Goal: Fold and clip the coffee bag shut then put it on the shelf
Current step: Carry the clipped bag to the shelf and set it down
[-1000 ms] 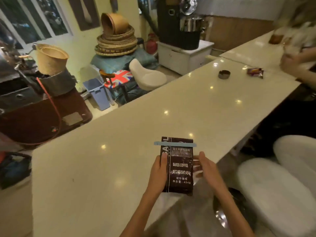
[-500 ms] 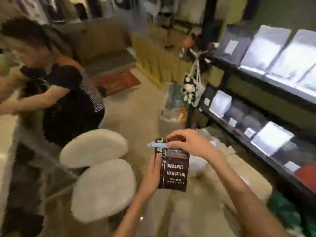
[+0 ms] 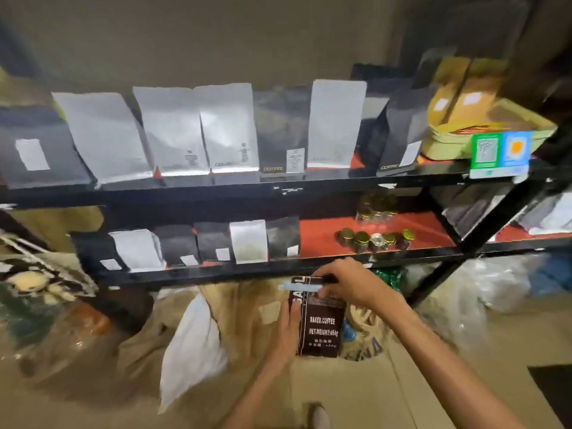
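I hold a dark brown coffee bag (image 3: 322, 329) upright in the air, below and in front of the black shelf (image 3: 235, 193). White print on it reads BAKED COFFEE. A pale blue clip (image 3: 298, 286) sits across its folded top. My left hand (image 3: 286, 332) grips the bag's left edge. My right hand (image 3: 348, 281) comes over from the right and holds the folded top by the clip. The bag is lower than the edge of the lower shelf board (image 3: 349, 235), whose red surface is bare in the middle.
Silver and black coffee bags (image 3: 229, 131) line the upper shelf; smaller bags (image 3: 247, 241) fill the lower left. Small gold-lidded jars (image 3: 374, 239) stand at lower right. Burlap sacks (image 3: 247, 308) and a white bag (image 3: 192, 345) lie on the floor beneath. A diagonal shelf brace (image 3: 483, 227) runs at the right.
I have turned from the counter, past the stools and another person, toward the shelf. My right hand moved from the bag's side up onto its clipped top. The bag stays in both hands.
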